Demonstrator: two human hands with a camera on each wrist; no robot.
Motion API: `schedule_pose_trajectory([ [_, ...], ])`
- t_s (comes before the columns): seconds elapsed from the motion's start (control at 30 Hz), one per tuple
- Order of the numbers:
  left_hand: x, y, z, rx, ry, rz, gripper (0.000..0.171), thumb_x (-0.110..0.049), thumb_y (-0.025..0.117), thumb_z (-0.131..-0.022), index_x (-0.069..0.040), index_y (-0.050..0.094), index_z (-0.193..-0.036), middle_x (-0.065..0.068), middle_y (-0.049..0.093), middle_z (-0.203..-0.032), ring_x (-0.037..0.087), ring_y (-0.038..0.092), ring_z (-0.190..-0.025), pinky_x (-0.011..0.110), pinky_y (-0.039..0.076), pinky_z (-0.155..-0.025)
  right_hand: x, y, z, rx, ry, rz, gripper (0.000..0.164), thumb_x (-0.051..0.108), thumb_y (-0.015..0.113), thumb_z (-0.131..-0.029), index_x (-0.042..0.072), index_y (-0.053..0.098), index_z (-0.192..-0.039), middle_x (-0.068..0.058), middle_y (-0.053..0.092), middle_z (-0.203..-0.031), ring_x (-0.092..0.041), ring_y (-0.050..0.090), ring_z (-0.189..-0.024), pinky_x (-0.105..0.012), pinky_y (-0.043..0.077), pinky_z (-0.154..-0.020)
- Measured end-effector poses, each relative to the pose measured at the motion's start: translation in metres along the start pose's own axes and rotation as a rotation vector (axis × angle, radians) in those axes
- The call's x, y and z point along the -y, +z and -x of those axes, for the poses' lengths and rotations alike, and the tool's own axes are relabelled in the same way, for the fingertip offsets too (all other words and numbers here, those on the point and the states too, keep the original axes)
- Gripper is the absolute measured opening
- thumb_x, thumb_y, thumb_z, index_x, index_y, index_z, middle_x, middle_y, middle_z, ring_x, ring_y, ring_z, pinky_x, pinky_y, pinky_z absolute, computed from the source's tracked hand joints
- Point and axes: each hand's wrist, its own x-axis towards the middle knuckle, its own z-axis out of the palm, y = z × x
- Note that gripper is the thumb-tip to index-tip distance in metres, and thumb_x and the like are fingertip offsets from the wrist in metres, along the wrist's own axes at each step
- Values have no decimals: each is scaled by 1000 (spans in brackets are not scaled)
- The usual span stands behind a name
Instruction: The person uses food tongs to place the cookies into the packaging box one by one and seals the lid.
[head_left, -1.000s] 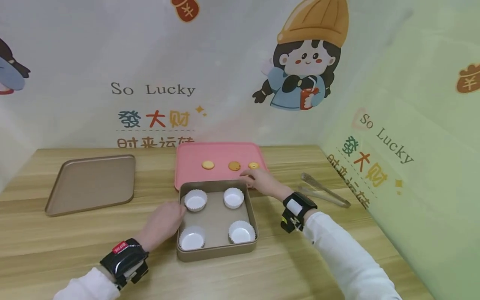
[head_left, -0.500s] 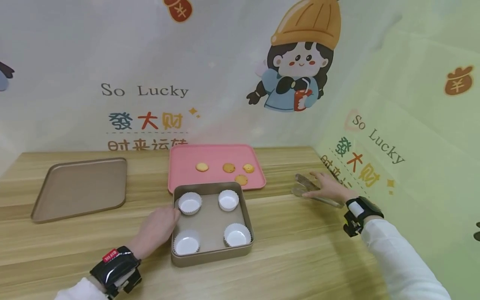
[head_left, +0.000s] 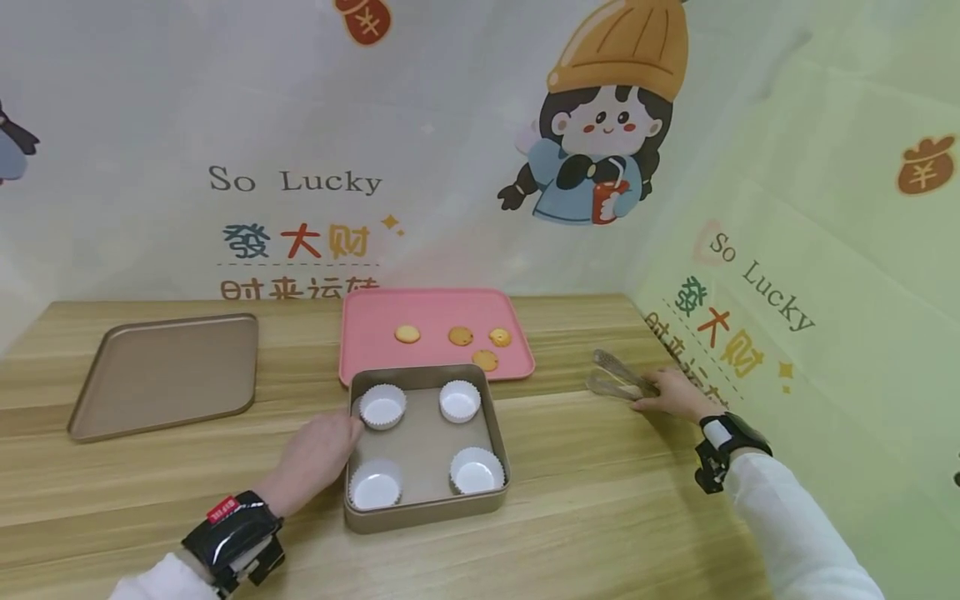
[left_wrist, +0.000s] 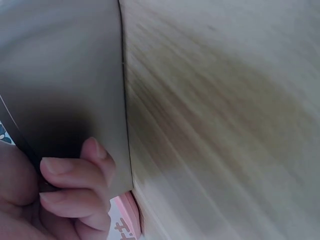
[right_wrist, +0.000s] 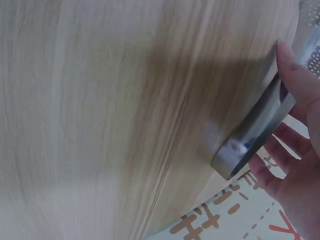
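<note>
Tbl [head_left: 600, 525]: L grip [head_left: 313, 460] snug on pan [head_left: 429, 446], R grip [head_left: 670, 395] loose round tongs [right_wrist: 247, 140].

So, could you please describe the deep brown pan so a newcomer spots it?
On the wooden table, find the pink tray at the back. The deep brown pan sits in front of it, with the left hand gripping its left side. Unlike the flat brown tray, it has taller walls and holds four white cups.

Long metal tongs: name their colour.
The long metal tongs are silver-grey, seen best in the right wrist view.
</note>
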Motion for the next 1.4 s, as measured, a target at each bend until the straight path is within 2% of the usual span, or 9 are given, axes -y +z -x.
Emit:
schedule_pose_trajectory([
  [0.13, -1, 1, 0, 9, -9, 21, 16, 1, 42, -65, -8, 35, -55, 0, 30, -49, 13, 31, -41, 23, 25, -34, 6, -5, -4, -12, 7, -53, 38, 35, 57, -57, 4, 50, -77, -4, 46, -65, -15, 40, -57, -27, 30, -48],
  [0.27, 0, 1, 1, -2, 12, 13, 15, 2, 42, -64, -8, 35, -56, 0, 29, -50, 13, 30, -41, 23, 25, -34, 31, -24, -15, 8, 59, -112, 34, 37, 51, -62, 6, 47, -75, -2, 46, -57, -12, 38, -45, -25, 30, -39],
  [0.4, 2, 1, 1, -29, 41, -9, 14, 4, 43, -61, -6, 34, -57, 1, 28, -49, 14, 30, -41, 24, 25, -34, 69, -46, -33, 0, 36, -45, 44, 47, 44, -62, 8, 47, -83, -1, 45, -53, -10, 38, -42, -24, 29, -38],
  [0.47, 3, 0, 1, -27, 46, -13, 13, 4, 42, -61, -6, 34, -57, 1, 28, -49, 14, 30, -41, 25, 25, -34, 88, -52, -43, -3, -27, 12, 46, 48, 42, -62, 9, 48, -85, 1, 44, -52, -9, 38, -41, -24, 28, -38],
  [0.7, 3, 2, -2, 0, 7, 16, 15, 0, 42, -66, -8, 35, -55, 0, 30, -48, 13, 30, -41, 24, 25, -33, 137, -52, -71, 42, -172, 227, 42, 56, 35, -59, 17, 50, -65, 6, 38, -44, -7, 34, -38, -22, 24, -35],
  [0.93, 3, 2, -2, -9, 7, 10, 17, -1, 42, -67, -8, 34, -54, 1, 30, -48, 14, 30, -40, 25, 25, -33, 158, -40, -87, 164, -165, 234, 38, 49, 42, -62, 20, 55, -83, 6, 43, -50, -8, 35, -37, -21, 25, -34],
  [1.03, 3, 1, -2, -7, -1, 11, 17, -1, 42, -67, -8, 35, -54, 1, 31, -48, 14, 30, -40, 25, 25, -33, 162, -37, -90, 191, -142, 231, 36, 50, 42, -61, 20, 57, -76, 4, 47, -51, -8, 38, -34, -22, 28, -34],
  [1.27, 2, 3, -2, 22, -34, 30, 18, -4, 40, -70, -9, 35, -54, 0, 31, -48, 13, 30, -40, 24, 25, -33, 167, -32, -95, 232, -144, 191, 40, 48, 46, -59, 17, 56, -83, 5, 52, -61, -8, 39, -29, -23, 32, -35],
  [1.4, 1, 2, -1, 15, -40, 26, 17, -3, 40, -70, -8, 34, -55, 1, 30, -48, 13, 29, -39, 24, 24, -32, 171, -31, -97, 227, -164, 178, 30, 43, 48, -62, 14, 56, -64, 5, 45, -47, -8, 38, -28, -23, 31, -31],
])
